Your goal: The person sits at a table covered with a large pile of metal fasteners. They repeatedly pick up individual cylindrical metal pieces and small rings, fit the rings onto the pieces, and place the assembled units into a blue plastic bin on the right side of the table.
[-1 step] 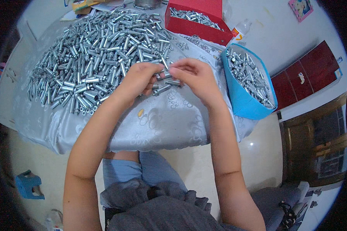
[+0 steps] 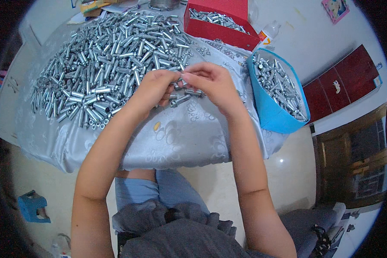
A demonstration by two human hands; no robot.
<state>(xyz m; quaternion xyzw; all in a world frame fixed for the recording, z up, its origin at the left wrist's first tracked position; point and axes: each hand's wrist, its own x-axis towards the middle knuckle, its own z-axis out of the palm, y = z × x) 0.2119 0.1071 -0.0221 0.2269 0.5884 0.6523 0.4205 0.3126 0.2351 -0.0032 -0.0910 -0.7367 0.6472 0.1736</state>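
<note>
Step in hand, by look of it: two-handed work on one bolt [image 2: 180, 83]. Bolt lies between both hands' fingertips, partly hidden. Left hand [image 2: 155, 87]: fingers pinched closed, seemingly on bolt. Right hand [image 2: 213, 84]: thumb and forefinger curled at bolt's near end; gripping or merely touching, cannot tell. Loose bolts [image 2: 180, 101] on tabletop [image 2: 182, 148] just below fingers; pile [image 2: 103, 64] beyond and left; blue bin [image 2: 281, 122] right of them. Next move likely calls for steady left pinch, small right-finger adjustment.
</note>
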